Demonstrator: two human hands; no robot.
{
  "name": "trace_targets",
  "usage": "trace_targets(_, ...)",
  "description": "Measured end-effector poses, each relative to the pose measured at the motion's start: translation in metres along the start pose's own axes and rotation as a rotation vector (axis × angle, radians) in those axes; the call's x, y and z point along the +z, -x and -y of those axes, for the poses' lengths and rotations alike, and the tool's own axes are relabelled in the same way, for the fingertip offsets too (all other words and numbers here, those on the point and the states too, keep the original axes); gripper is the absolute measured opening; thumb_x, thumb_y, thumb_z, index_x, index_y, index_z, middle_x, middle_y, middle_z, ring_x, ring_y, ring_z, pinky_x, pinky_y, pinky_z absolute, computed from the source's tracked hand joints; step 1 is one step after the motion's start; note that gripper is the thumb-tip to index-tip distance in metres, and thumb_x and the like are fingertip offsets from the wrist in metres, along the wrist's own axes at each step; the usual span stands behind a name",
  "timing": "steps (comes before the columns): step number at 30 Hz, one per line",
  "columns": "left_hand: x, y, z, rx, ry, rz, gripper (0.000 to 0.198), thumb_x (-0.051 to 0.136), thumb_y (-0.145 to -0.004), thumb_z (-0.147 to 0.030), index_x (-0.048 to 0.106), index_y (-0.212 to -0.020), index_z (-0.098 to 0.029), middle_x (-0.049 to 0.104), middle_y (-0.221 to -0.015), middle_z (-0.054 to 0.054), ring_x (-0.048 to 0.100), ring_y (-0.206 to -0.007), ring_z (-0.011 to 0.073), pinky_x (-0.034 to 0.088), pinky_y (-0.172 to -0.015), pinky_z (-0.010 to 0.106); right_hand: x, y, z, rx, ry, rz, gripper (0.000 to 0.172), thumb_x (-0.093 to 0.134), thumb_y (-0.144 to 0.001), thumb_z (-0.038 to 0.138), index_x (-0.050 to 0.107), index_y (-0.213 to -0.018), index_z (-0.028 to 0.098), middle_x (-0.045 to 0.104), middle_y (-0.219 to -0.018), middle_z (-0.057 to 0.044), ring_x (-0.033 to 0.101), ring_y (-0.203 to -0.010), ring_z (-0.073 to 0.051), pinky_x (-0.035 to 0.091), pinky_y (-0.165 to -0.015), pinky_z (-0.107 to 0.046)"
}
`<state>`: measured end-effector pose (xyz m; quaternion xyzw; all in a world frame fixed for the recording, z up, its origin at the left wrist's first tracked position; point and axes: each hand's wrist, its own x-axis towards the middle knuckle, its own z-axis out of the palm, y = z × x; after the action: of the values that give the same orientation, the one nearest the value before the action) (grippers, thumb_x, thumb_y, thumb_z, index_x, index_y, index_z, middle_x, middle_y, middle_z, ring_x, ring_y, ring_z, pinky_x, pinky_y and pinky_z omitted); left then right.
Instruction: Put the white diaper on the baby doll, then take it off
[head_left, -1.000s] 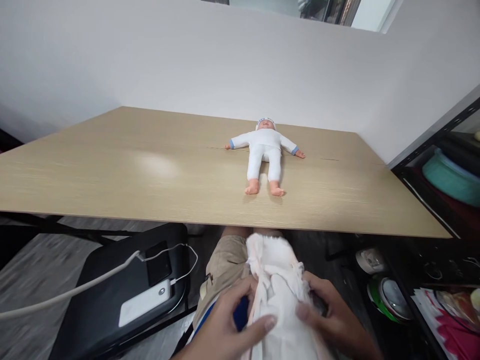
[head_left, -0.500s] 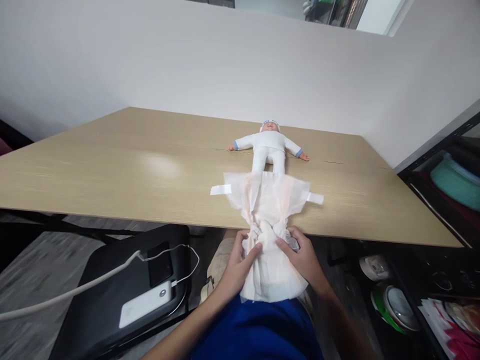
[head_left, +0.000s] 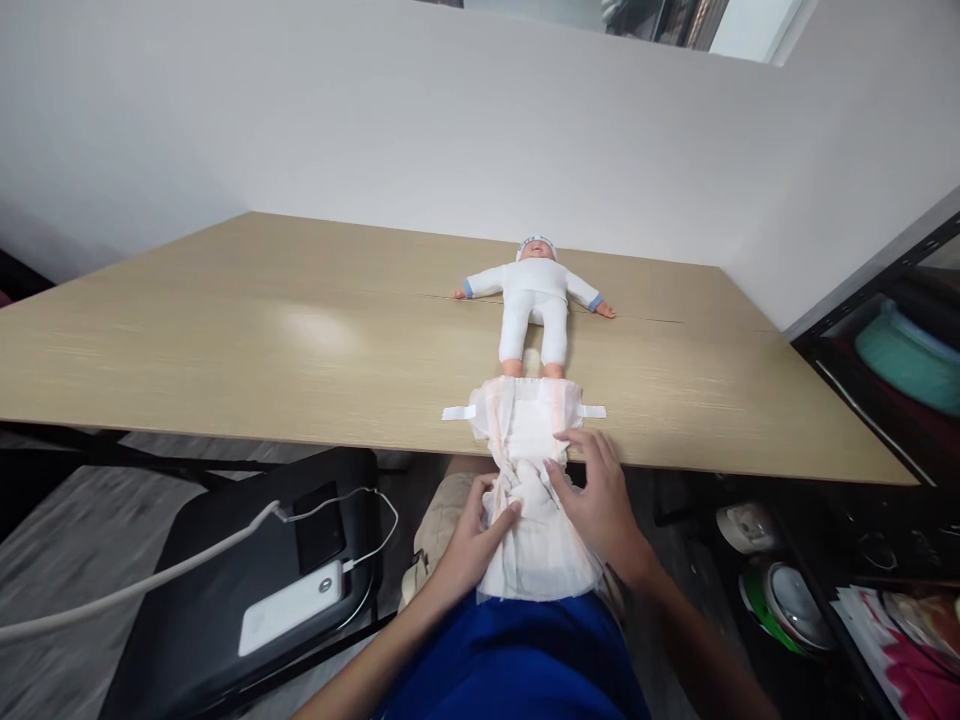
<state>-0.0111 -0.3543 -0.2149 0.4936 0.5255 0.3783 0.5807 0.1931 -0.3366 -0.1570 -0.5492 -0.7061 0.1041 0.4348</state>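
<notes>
Diaper [head_left: 536, 420] straddles the table's [head_left: 300, 380] near edge, unfolded, its far flap hiding the doll's [head_left: 534, 290] feet and its near end off the table by the wearer's blue clothing. The left hand [head_left: 476, 540] pinches one crinkled side, thumb on top, while the right hand [head_left: 600, 500] spreads its fingers loosely over the other; whether those tips press or only brush it, I cannot tell. With little of it over the table, it could slide off if that left pinch loosens. Both tapes [head_left: 459, 412] stick out sideways, so they might catch on the table if lowered, and the bunched middle could stay twisted if tugged unevenly. Pale wood grain and a patch of glare mark the tabletop; a thin seam runs across beside the doll. Beyond the table rises a plain wall [head_left: 450, 120]; left below it, a black seat [head_left: 202, 560] bears a power bank [head_left: 292, 608]; right of it stand dark shelves with a teal basin [head_left: 904, 350].
</notes>
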Motion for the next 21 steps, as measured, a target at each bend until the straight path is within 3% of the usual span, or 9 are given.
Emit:
trace_targets(2,-0.001,0.001,-0.006,0.044,-0.057,0.0,0.051,0.075,-0.09,-0.062,0.057,-0.122,-0.026,0.074,-0.122,0.006,0.073,-0.119,0.0298,0.059,-0.107,0.042,0.009,-0.022,0.001,-0.067,0.082,0.107,0.044,0.062,-0.109,0.039,0.065,-0.151,0.025,0.072,-0.143,-0.016,0.065,-0.137,-0.033,0.055,-0.119,-0.055)
trace_targets(5,-0.005,0.004,-0.018,0.112,-0.145,0.004,0.047,0.075,-0.095,-0.054,0.058,-0.128,-0.025,0.075,-0.128,0.008,0.073,-0.124,0.0304,0.057,-0.112,0.044,0.031,-0.046,-0.01,-0.096,0.224,0.28,0.062,0.063,-0.11,0.047,0.056,-0.166,0.02,0.053,-0.174,-0.018,0.044,-0.163,-0.037,0.038,-0.134,-0.059)
trace_targets(8,-0.018,0.005,-0.026,0.245,-0.284,-0.031,0.036,0.071,-0.101,-0.048,0.065,-0.128,-0.025,0.08,-0.125,0.01,0.076,-0.118,0.0313,0.058,-0.104,0.043,0.053,-0.052,-0.026,-0.077,0.297,0.379,0.066,0.058,-0.113,0.048,0.049,-0.172,0.019,0.041,-0.183,-0.014,0.032,-0.172,-0.034,0.029,-0.14,-0.057)
trace_targets(10,-0.032,0.0,-0.03,0.403,-0.406,-0.129,0.027,0.069,-0.103,-0.046,0.072,-0.121,-0.027,0.082,-0.114,0.01,0.078,-0.106,0.0319,0.058,-0.097,0.043,0.061,-0.049,-0.033,-0.075,0.31,0.395,0.065,0.054,-0.115,0.047,0.047,-0.174,0.021,0.041,-0.184,-0.012,0.029,-0.173,-0.033,0.027,-0.14,-0.057)
trace_targets(12,-0.05,-0.015,-0.036,0.559,-0.52,-0.24,0.021,0.069,-0.104,-0.043,0.077,-0.116,-0.028,0.083,-0.11,0.01,0.077,-0.103,0.0331,0.055,-0.1,0.045,0.064,-0.044,-0.036,-0.083,0.319,0.401,0.064,0.053,-0.115,0.047,0.047,-0.174,0.022,0.041,-0.184,-0.01,0.03,-0.173,-0.034,0.026,-0.141,-0.057)
trace_targets(15,-0.074,-0.064,-0.058,0.716,-0.674,-0.247,0.027,0.065,-0.104,-0.034,0.076,-0.128,-0.028,0.081,-0.129,0.012,0.073,-0.122,0.0357,0.048,-0.116,0.049,0.064,-0.04,-0.035,-0.1,0.326,0.401,0.064,0.055,-0.114,0.048,0.049,-0.173,0.025,0.041,-0.184,-0.008,0.033,-0.171,-0.035,0.025,-0.141,-0.057)
trace_targets(19,-0.081,-0.162,-0.105,0.87,-1.003,-0.049,0.057,0.047,-0.105,-0.014,0.061,-0.159,-0.023,0.062,-0.165,0.016,0.054,-0.153,0.0348,0.036,-0.131,0.056,0.062,-0.041,-0.03,-0.092,0.316,0.393,0.063,0.056,-0.114,0.048,0.05,-0.173,0.027,0.043,-0.183,-0.007,0.034,-0.17,-0.036,0.026,-0.14,-0.059)
trace_targets(21,-0.072,-0.205,-0.124,0.933,-1.184,0.144,0.073,0.05,-0.097,-0.004,0.051,-0.169,-0.019,0.048,-0.179,0.017,0.041,-0.166,0.0351,0.03,-0.135,0.058,0.062,-0.042,-0.029,-0.082,0.314,0.393,0.062,0.057,-0.114,0.048,0.051,-0.172,0.026,0.044,-0.182,-0.007,0.035,-0.169,-0.036,0.027,-0.139,-0.058)
